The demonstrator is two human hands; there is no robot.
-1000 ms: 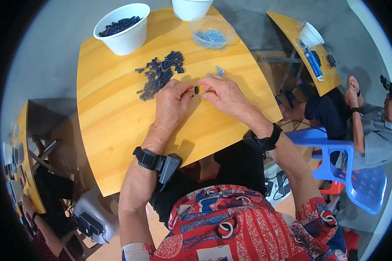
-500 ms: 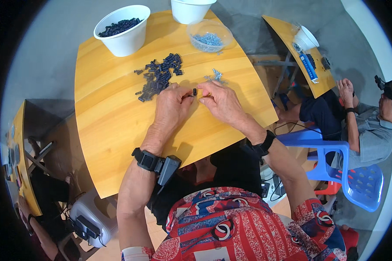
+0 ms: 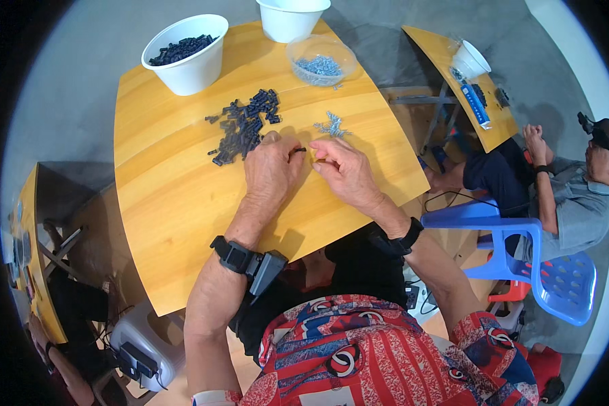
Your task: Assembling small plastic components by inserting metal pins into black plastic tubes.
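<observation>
Over the middle of the table, my left hand pinches a small black plastic piece between thumb and forefinger. Close by on its right, my right hand has thumb and forefinger drawn together; whatever they hold is too small to make out. A loose pile of similar black plastic pieces lies just beyond my left hand. Past my right fingertips is a small heap of silver screw-like metal pieces.
Farther back stand a white bucket of black pieces, a second white bucket and a clear bowl of silver pieces, all on the wooden table. At right, a person sits near a blue plastic stool and another table.
The black piece has tipped from upright to lying nearly level in my left fingers. My right hand remains close beside it. The view has shifted slightly.
</observation>
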